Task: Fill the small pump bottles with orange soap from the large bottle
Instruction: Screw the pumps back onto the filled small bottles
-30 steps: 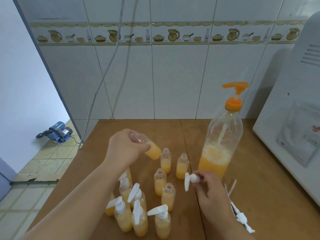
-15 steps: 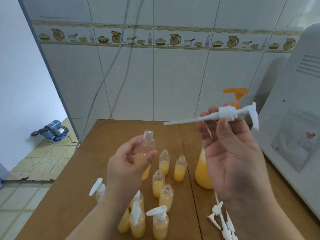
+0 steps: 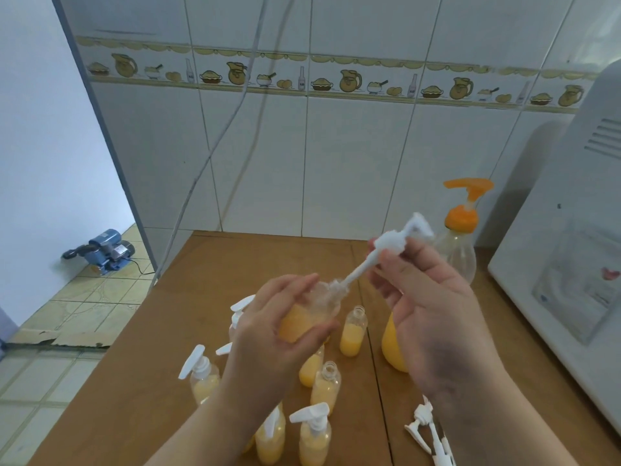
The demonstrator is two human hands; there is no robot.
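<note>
Pump head going into a small soap bottle

The left hand (image 3: pixel 268 327) grips a small pump bottle (image 3: pixel 309 317), part-filled with orange soap and tilted, above the wooden surface (image 3: pixel 188 331). The right hand (image 3: pixel 426 304) pinches a white pump head (image 3: pixel 389 242) in its fingers (image 3: pixel 386 260), the tube's tip at the bottle's mouth. The large bottle (image 3: pixel 458 253) stands behind, filled small bottles (image 3: pixel 351 331) below.

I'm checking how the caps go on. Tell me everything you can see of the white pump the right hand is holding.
The white pump looks like plastic: a ribbed collar, a nozzle head pointing up and right, and a thin dip tube slanting down left. The right hand pinches it at the collar. The tube's tip is at the mouth of the small bottle, which the left hand holds tilted. It is not screwed on, and motion blurs it.
</note>
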